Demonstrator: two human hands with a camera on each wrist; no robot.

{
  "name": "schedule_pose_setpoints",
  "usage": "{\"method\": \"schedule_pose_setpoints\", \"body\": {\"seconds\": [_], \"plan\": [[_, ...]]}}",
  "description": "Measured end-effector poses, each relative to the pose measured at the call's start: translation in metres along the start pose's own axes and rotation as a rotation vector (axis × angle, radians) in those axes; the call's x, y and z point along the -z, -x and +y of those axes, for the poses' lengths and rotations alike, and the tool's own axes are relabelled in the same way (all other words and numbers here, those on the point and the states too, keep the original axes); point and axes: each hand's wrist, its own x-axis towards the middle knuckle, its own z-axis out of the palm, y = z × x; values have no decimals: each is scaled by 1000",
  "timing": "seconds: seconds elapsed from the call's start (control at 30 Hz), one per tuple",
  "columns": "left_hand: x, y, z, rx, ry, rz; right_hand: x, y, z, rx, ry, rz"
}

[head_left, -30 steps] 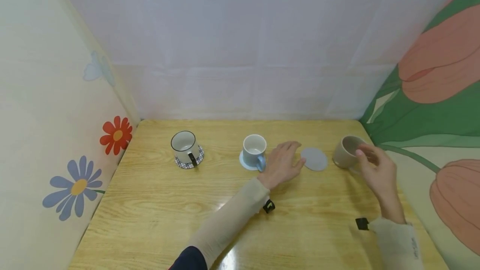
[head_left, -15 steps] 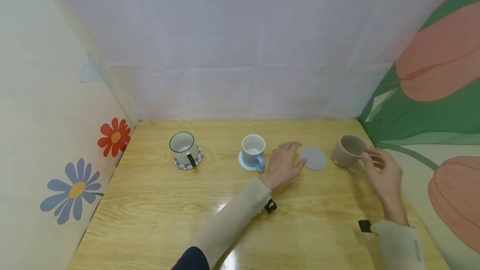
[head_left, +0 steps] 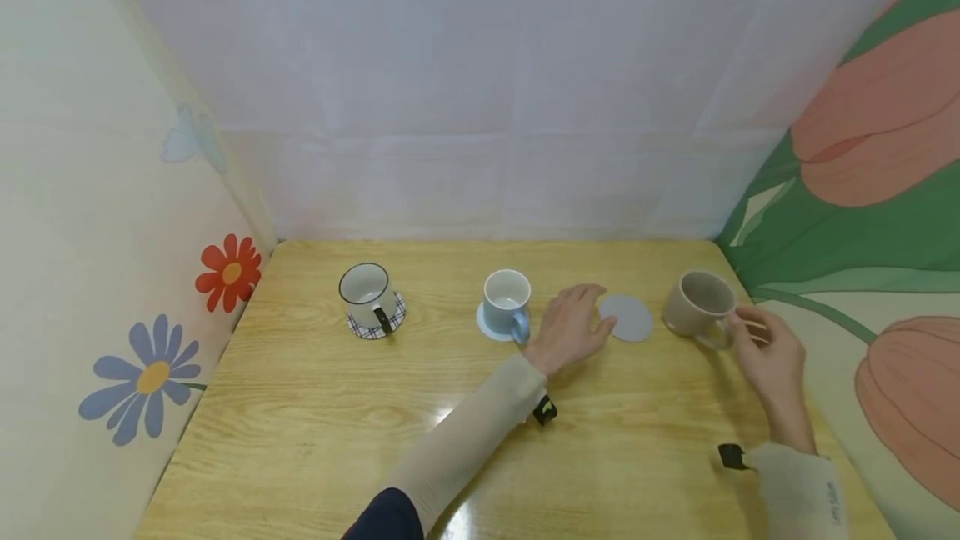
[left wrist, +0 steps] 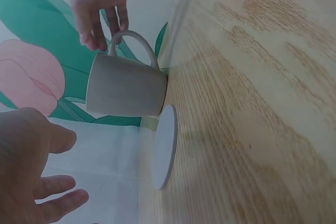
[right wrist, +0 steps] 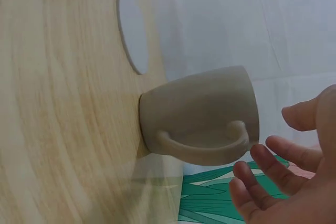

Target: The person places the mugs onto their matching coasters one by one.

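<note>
On the table's right side a plain grey-beige mug (head_left: 692, 312) stands upright on the wood, its handle (right wrist: 202, 150) towards my right hand (head_left: 770, 357). The fingertips of that hand are right at the handle's upper end, with the thumb apart from them in the right wrist view. Left of the mug lies a round grey coaster (head_left: 628, 317) with nothing on it. My left hand (head_left: 567, 330) hovers at the coaster's left edge, fingers loosely extended and holding nothing. In the left wrist view the coaster (left wrist: 166, 148) lies flat between that hand and the mug (left wrist: 126, 86).
A white-and-blue mug (head_left: 506, 298) stands on a light blue coaster (head_left: 489, 330), close to my left wrist. Further left, a black-rimmed white mug (head_left: 363, 294) sits on a checked coaster (head_left: 399, 315). White cloth (head_left: 450, 107) hangs behind the table (head_left: 337, 423), with patterned cloths at both sides.
My right hand has drawn back from over the grey-beige mug's rim to the right, beside the handle. The handle now shows a little further right. My left hand has stayed nearly still.
</note>
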Motion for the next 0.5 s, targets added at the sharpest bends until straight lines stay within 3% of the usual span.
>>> {"method": "schedule_pose_setpoints", "body": {"seconds": [0.5], "plan": [[-5, -7, 2, -5, 6, 9, -5, 3, 26, -3, 38, -106]]}}
